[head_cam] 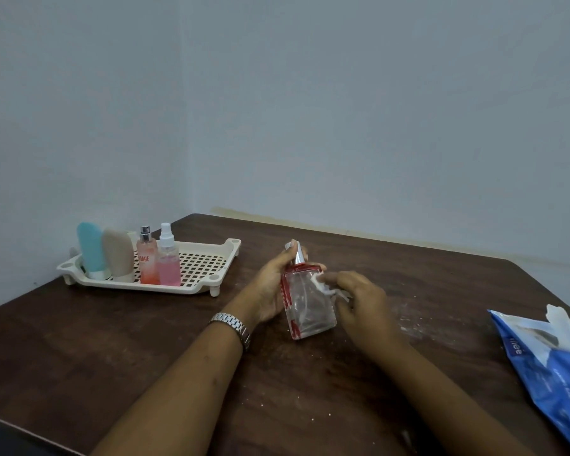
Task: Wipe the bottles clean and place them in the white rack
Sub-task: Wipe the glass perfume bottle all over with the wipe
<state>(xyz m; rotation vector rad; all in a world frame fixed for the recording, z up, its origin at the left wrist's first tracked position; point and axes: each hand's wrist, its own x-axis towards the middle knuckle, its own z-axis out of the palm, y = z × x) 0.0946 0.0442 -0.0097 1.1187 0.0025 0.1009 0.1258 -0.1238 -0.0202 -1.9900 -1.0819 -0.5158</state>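
Four bottles stand in the white rack (208, 258) at the left of the frame; a fifth is being wiped at centre.

Held above the dark table (145, 340), the clear bottle (310, 307) with red trim leans with its silver cap toward the upper left. The left hand (270, 291) curls round its shoulder and neck, and the right hand (362, 297) pinches a white tissue wad (323, 284) against the upper part of the glass face. The wiping step looks to be in hand, with the lower glass and base probably still to do. Next the tissue should come away and the bottle be carried left and stood upright on the rack's open grid, beside the pink spray bottle (169, 264). A blue wipe pack (547, 363) lies at the lower right.
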